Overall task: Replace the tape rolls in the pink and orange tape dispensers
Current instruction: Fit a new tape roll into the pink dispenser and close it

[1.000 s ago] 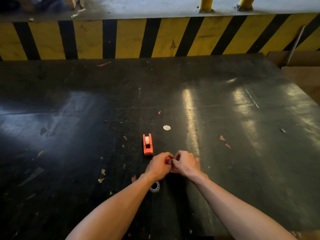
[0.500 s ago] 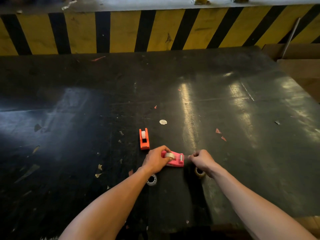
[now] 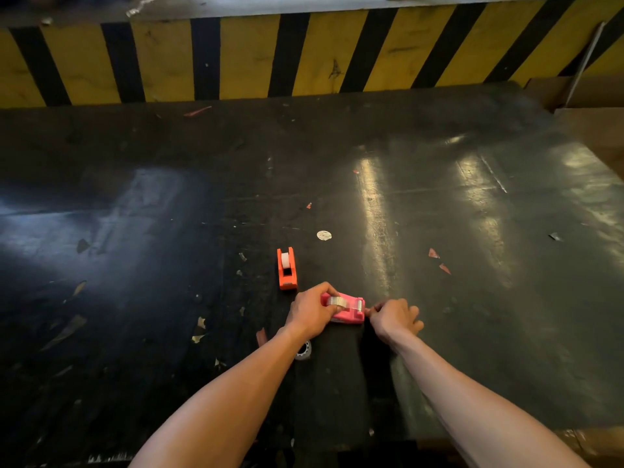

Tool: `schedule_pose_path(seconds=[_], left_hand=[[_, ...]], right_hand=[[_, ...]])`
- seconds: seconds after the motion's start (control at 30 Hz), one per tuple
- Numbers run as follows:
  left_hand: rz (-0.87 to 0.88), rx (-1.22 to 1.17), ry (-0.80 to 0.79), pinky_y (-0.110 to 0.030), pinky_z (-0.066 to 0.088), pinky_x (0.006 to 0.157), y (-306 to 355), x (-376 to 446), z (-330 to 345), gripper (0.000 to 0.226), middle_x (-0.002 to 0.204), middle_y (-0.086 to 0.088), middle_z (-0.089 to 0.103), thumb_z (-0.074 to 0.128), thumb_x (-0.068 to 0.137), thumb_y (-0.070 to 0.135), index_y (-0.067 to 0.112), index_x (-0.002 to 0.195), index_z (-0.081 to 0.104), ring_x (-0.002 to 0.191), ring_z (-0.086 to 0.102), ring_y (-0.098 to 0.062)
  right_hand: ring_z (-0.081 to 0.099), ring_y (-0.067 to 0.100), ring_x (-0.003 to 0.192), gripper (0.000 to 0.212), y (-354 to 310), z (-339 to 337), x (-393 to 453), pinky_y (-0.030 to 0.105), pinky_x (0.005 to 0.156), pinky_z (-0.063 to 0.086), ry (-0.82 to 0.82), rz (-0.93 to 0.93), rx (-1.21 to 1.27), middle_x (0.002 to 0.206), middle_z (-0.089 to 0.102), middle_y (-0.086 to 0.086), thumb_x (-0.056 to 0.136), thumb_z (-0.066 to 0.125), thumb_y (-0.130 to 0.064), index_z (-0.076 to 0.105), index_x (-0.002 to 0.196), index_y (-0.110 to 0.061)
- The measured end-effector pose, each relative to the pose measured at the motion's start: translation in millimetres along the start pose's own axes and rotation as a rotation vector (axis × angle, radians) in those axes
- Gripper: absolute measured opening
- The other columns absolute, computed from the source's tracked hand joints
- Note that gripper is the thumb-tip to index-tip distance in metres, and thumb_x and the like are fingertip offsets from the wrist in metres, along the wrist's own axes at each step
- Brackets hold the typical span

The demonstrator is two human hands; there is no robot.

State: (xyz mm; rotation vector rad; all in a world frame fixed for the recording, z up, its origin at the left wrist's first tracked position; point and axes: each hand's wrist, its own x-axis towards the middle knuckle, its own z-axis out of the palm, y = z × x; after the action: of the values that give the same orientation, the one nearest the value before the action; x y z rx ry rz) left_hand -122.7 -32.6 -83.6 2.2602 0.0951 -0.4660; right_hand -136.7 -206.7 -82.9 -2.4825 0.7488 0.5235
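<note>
The pink tape dispenser (image 3: 349,310) lies on the dark table (image 3: 472,282) with a clear tape roll (image 3: 336,301) seated in it. My left hand (image 3: 312,312) grips the dispenser's left end, fingers over the roll. My right hand (image 3: 393,319) is at the dispenser's right end, at the cutter, fingertips pinched together; a tape end between them is too small to make out. The orange tape dispenser (image 3: 287,269) stands just beyond my left hand with a white roll inside. A spare clear tape roll (image 3: 304,351) lies partly hidden under my left wrist.
A yellow and black striped barrier (image 3: 304,55) runs along the table's far edge. Cardboard boxes (image 3: 594,106) sit at the right. Small scraps of paper and tape, and a white round sticker (image 3: 324,235), are scattered over the table.
My hands were clasped together over the pink dispenser; they have separated, the left holding its left end, the right drawn off to its right end. A roll near my right hand is now hidden.
</note>
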Motion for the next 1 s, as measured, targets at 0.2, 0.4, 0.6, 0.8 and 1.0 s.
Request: schedule_pose_path(seconds=[0.2, 0.4, 0.6, 0.8, 1.0], left_hand=[[-0.027, -0.003, -0.013, -0.019, 0.036, 0.071, 1, 0, 2, 0.027, 0.133, 0.003, 0.063, 0.076, 0.088, 0.027, 0.046, 0.091, 0.057, 0.119, 0.06, -0.018], [-0.012, -0.016, -0.043, -0.023, 0.043, 0.073, 1, -1, -1, 0.027, 0.128, 0.001, 0.065, 0.075, 0.089, 0.026, 0.044, 0.099, 0.058, 0.106, 0.061, -0.015], [0.027, -0.006, -0.08, -0.042, 0.052, 0.101, -6, -5, 0, 0.05, 0.135, -0.001, 0.062, 0.07, 0.092, 0.025, 0.04, 0.135, 0.048, 0.121, 0.061, -0.02], [-0.03, 0.077, -0.148, -0.05, 0.038, 0.115, -15, -9, -3, 0.077, 0.154, -0.011, 0.048, 0.06, 0.098, 0.038, 0.027, 0.16, 0.015, 0.14, 0.046, -0.029], [0.049, 0.173, -0.14, -0.048, 0.04, 0.115, -44, -24, -24, 0.061, 0.159, -0.002, 0.042, 0.053, 0.101, 0.041, 0.03, 0.156, 0.029, 0.143, 0.043, -0.022]], right_hand=[[0.047, 0.03, 0.119, 0.013, 2, -1, 7, 0.05, 0.099, 0.035, -0.017, -0.005, 0.056, 0.117, 0.063, 0.003, 0.082, 0.073, -0.043, 0.067, 0.087, -0.033], [0.046, 0.028, 0.126, 0.063, 0, 0, 0, 0.053, 0.101, 0.029, -0.134, -0.399, -0.118, 0.131, 0.052, 0.002, 0.08, 0.062, -0.024, 0.042, 0.138, -0.036], [0.042, 0.025, 0.124, 0.061, 9, 2, 0, 0.047, 0.102, 0.035, -0.128, -0.593, -0.246, 0.13, 0.046, 0.002, 0.082, 0.065, -0.032, 0.042, 0.139, -0.028], [0.051, 0.024, 0.115, 0.058, 11, 3, 3, 0.04, 0.097, 0.047, -0.097, -0.676, -0.206, 0.123, 0.054, 0.002, 0.082, 0.069, -0.034, 0.05, 0.135, -0.019], [0.053, 0.023, 0.111, 0.058, 9, 6, 4, 0.036, 0.094, 0.048, -0.084, -0.643, -0.152, 0.12, 0.057, 0.004, 0.077, 0.073, -0.038, 0.054, 0.128, -0.017]])
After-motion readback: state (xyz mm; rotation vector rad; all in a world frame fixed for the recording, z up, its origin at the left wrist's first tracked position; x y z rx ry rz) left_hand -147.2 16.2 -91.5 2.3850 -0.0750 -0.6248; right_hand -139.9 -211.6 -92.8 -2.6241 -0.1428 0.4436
